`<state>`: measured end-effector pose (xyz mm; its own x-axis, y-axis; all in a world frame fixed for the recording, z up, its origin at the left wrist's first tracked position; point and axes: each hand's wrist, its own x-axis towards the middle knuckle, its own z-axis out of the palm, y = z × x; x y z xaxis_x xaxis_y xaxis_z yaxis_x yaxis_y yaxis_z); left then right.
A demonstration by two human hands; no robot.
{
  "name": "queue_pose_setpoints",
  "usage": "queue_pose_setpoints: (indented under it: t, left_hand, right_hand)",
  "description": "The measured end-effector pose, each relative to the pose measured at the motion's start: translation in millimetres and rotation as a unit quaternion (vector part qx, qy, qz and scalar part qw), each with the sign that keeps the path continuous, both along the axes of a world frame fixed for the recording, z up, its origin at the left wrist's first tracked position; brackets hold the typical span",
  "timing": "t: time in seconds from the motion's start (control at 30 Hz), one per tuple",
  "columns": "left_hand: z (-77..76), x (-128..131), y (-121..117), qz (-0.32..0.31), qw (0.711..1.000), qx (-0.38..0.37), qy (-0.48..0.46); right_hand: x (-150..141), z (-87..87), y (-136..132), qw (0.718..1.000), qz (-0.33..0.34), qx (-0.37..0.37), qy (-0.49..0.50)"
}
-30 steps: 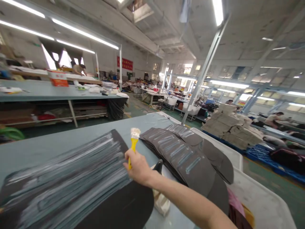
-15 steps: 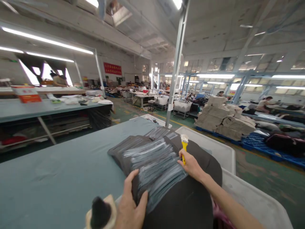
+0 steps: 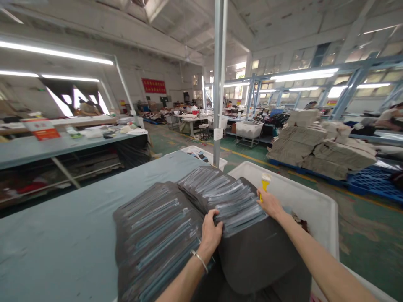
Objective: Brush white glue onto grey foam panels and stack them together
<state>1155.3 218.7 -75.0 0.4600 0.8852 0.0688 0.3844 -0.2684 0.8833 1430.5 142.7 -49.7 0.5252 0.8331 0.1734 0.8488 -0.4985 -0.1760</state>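
My right hand (image 3: 271, 204) is closed around the handle of a yellow paintbrush (image 3: 265, 183), whose whitish bristles point up. The same hand is against the far right edge of a fanned stack of dark sheets (image 3: 237, 205). White, wet-looking streaks run across the overlapping edges of these sheets. My left hand (image 3: 210, 231), with a bracelet at the wrist, grips the near left edge of this stack, its fingertips partly hidden. Under and beside it lies a second fanned stack of dark sheets (image 3: 157, 228), also streaked, on the blue-grey table (image 3: 69, 226).
White plastic bins (image 3: 329, 214) stand along the table's right side. A metal post (image 3: 218, 105) rises by the far corner. Bundled stacks (image 3: 302, 142) sit on a blue pallet to the right. Another table with a red-and-white box (image 3: 44, 129) is at left.
Both hands have carried the streaked stack right and away from me, onto the end of the other fanned sheets. My left hand came into view and took its edge. The brush stayed in my right hand.
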Motion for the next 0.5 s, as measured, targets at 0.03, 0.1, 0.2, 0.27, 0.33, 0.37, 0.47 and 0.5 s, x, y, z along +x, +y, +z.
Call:
queue_pose_setpoints:
  t: [0.03, 0.1, 0.2, 0.27, 0.33, 0.37, 0.47, 0.5]
  left_hand:
    - [-4.0, 9.4, 5.7, 0.008, 1.0, -0.004, 0.008]
    - [-12.8, 24.7, 16.5, 0.024, 0.999, -0.018, 0.026]
    - [-28.3, 41.3, 29.0, 0.048, 0.996, -0.043, 0.066]
    - [-38.2, 49.1, 33.7, 0.066, 0.991, -0.059, 0.103]
    - [-45.4, 54.2, 35.6, 0.079, 0.985, -0.066, 0.141]
    - [-47.5, 55.9, 35.9, 0.083, 0.982, -0.066, 0.158]
    - [-48.5, 58.3, 36.0, 0.081, 0.976, -0.065, 0.193]
    - [-47.7, 58.5, 36.2, 0.079, 0.974, -0.067, 0.202]
  right_hand:
    - [10.0, -1.8, 8.0, 1.0, -0.001, 0.0, 0.0]
    - [26.8, -6.9, 23.8, 1.0, -0.003, 0.008, 0.001]
    - [43.1, -20.6, 44.8, 1.0, -0.002, 0.01, 0.012]
    - [49.1, -34.1, 55.4, 1.0, -0.003, 0.005, 0.023]
    - [53.6, -49.8, 62.4, 0.999, -0.005, 0.006, 0.034]
    - [56.1, -57.9, 64.6, 0.999, -0.01, 0.011, 0.042]
    - [66.6, -79.0, 66.4, 0.995, -0.033, 0.035, 0.084]
    - [71.1, -84.2, 65.9, 0.992, -0.048, 0.046, 0.104]
